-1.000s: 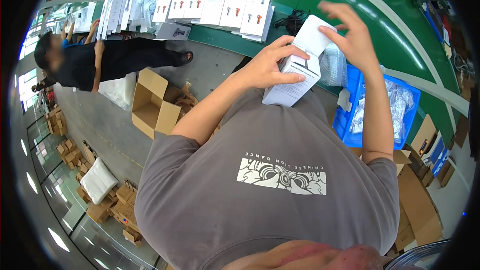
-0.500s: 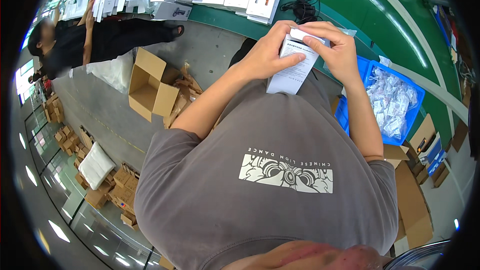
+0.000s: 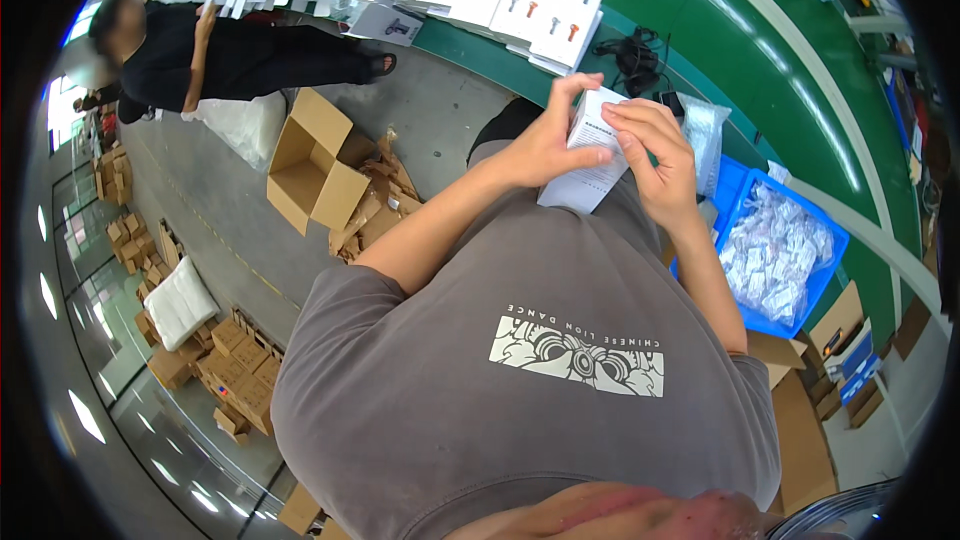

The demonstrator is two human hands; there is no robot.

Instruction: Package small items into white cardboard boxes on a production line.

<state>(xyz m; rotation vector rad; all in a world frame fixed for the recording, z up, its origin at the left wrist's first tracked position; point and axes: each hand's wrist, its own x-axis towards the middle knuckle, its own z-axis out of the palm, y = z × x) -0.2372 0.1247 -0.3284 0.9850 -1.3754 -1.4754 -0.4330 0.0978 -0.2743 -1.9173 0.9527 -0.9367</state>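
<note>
A small white carton (image 3: 590,180) with fine printed text on its side stands upright against my shirt front. My left hand (image 3: 550,148) grips it from the left, thumb across the printed face and fingers behind the far edge. Curled over its upper right edge, the fingers of my right hand (image 3: 655,155) press against the top, with the thumb bent near the right side. The carton's top end looks closed, though my fingers cover part of it. Its contents cannot be seen.
White printed cartons (image 3: 520,5) line the green bench (image 3: 690,35), beside a black cable bundle (image 3: 635,58). A blue bin (image 3: 822,292) of bagged parts stands right. An open cardboard box (image 3: 310,165) sits on the floor left; another person (image 3: 230,55) stands beyond it.
The dark gap at the carton's top no longer shows. My right hand has drawn back slightly from the top to the upper right edge. The whole view has shifted a little.
</note>
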